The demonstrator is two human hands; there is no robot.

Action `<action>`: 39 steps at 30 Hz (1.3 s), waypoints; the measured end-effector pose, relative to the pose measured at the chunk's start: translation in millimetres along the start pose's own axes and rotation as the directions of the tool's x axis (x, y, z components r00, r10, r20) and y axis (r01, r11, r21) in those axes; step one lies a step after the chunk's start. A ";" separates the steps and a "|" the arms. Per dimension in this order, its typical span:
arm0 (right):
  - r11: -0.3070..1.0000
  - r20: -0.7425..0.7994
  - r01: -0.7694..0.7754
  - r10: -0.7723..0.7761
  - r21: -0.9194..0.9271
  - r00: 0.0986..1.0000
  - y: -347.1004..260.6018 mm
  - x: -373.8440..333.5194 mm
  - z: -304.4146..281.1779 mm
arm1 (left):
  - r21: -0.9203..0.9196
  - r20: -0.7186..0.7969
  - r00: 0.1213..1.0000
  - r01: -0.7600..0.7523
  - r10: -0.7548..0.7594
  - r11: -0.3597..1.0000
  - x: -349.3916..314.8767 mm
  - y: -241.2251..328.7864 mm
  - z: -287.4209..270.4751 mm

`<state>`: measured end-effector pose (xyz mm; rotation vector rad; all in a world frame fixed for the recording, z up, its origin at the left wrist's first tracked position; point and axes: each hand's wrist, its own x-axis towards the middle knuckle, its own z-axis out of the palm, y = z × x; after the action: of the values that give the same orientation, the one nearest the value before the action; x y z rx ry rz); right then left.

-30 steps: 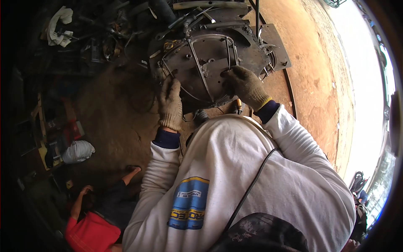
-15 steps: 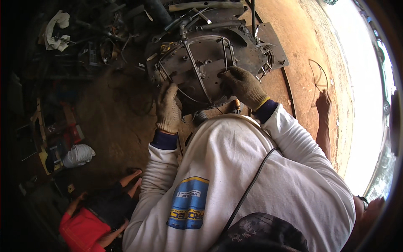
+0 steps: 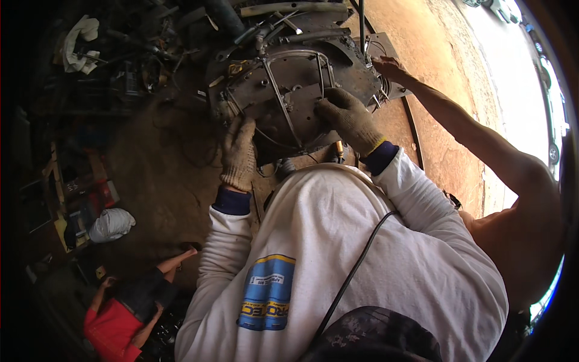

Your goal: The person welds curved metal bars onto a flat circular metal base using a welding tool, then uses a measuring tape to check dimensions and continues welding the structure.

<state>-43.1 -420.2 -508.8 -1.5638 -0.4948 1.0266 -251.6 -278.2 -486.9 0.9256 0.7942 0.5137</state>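
A curved frame of thin bare metal rods (image 3: 278, 96) lies on a dark steel plate (image 3: 265, 108) on the workbench. My left hand (image 3: 239, 154), in a knitted work glove, is closed at the frame's left side, with thumb and fingertips at a rod. Similarly gloved, my right hand (image 3: 351, 123) is closed at the lower end of a rod on the frame's right side; the fingers partly hide that contact. Several tools, among them a wrench (image 3: 224, 55), lie beyond the frame.
A co-worker's bare arm (image 3: 458, 114) reaches in from the right, its hand (image 3: 389, 67) at the bench's right end near some metal rings (image 3: 380, 93). Another person in a red shirt (image 3: 111, 326) is at lower left. Scrap parts (image 3: 139, 72) crowd the far left; a white sack (image 3: 113, 224) lies below.
The co-worker's hand, which held a wire hoop out at the right, has moved left to the bench's end. My right hand shifted slightly; the rod frame stays in place.
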 end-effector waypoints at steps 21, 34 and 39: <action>0.638 0.199 0.187 -0.054 -0.747 0.978 -76.3 68.6 -22.3 | 0.515 -0.102 0.978 -0.104 0.181 0.851 55.0 27.8 -26.7; 0.204 0.297 0.294 -0.016 -0.934 0.955 -65.6 78.3 -24.1 | 0.626 -0.069 0.960 -0.170 0.271 0.761 53.4 21.8 -20.9; 0.389 0.236 0.199 0.051 -0.900 0.970 -64.6 81.1 -23.8 | 0.636 -0.104 0.969 -0.110 0.226 0.764 49.3 28.0 -16.6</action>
<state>33.3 -353.6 -476.5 -2.3777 -1.5054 0.8722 -236.1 -221.2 -487.5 1.6053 1.0794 0.4970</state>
